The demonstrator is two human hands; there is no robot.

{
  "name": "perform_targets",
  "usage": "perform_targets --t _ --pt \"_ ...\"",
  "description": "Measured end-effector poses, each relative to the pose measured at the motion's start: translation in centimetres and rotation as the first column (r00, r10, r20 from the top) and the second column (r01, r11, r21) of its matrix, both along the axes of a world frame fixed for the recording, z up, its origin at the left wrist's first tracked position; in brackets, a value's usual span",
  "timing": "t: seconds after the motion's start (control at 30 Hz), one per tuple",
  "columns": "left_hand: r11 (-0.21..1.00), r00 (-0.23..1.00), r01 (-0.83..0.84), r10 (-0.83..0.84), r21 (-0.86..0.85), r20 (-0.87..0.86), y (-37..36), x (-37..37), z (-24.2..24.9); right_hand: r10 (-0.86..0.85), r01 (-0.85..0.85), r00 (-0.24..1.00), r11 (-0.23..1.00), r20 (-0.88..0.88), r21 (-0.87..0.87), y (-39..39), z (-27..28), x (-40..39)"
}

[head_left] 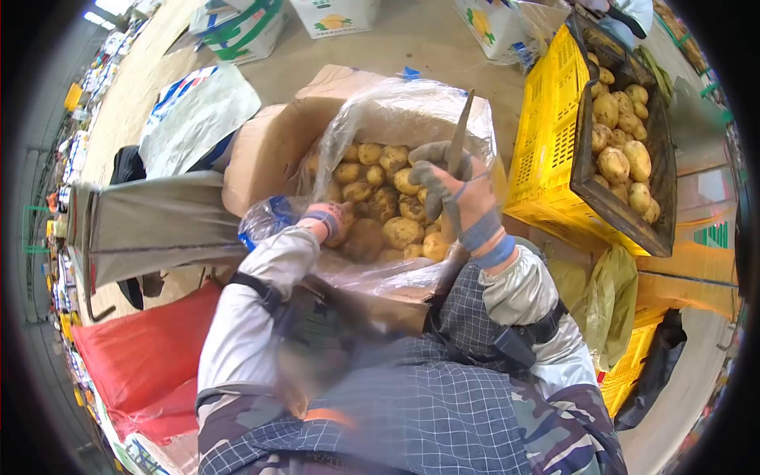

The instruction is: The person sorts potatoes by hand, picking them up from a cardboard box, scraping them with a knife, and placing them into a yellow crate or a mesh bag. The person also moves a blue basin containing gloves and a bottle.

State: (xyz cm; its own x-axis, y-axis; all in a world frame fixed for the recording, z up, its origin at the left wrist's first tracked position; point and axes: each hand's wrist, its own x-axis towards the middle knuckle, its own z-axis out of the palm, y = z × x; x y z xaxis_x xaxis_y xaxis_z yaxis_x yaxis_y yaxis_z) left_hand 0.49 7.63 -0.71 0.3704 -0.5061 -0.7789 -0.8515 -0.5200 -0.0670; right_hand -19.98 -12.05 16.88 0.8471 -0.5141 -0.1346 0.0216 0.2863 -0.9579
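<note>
An open cardboard box (265, 146) with a clear plastic liner (380, 107) holds several potatoes (402, 231) in front of me. My left hand (326, 220), in an orange and grey glove, is at the box's left side, closed round a potato beside the bunched liner. Above the box's right side is my right hand (463, 194), in a similar glove with dark grey fingers. It is wrapped round a knife (461, 131) whose blade points up.
At the right, a yellow crate (546, 127) with a dark lining holds more potatoes (621, 162). Printed white boxes (334, 17) stand beyond the box. A red sack (154, 348) lies lower left, a grey-covered bench (158, 226) left, and an olive sack (609, 297) lower right.
</note>
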Motion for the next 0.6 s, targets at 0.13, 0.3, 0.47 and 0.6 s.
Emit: perform_targets --t 0.13,0.3,0.47,0.6 --pt "0.997 0.996 -0.079 0.079 0.0 -0.028 -0.9 -0.4 -1.8 0.081 -0.071 0.989 0.994 -0.126 0.083 -1.8 1.2 -0.9" --pt "0.988 0.99 -0.139 0.136 -0.067 -0.045 0.6 1.1 -1.7 0.037 -0.034 0.996 0.999 -0.082 0.032 -2.6 1.1 -0.7" --pt "0.749 0.85 -0.496 0.315 -0.439 -0.423 3.0 1.7 7.6 0.067 -0.073 0.992 0.996 -0.11 -0.049 -3.1 0.3 -1.1" --pt "0.254 0.464 -0.871 0.137 -0.421 -0.875 5.0 -2.0 13.0 0.103 -0.15 0.979 0.947 -0.174 -0.283 -2.3 -0.2 -0.4"
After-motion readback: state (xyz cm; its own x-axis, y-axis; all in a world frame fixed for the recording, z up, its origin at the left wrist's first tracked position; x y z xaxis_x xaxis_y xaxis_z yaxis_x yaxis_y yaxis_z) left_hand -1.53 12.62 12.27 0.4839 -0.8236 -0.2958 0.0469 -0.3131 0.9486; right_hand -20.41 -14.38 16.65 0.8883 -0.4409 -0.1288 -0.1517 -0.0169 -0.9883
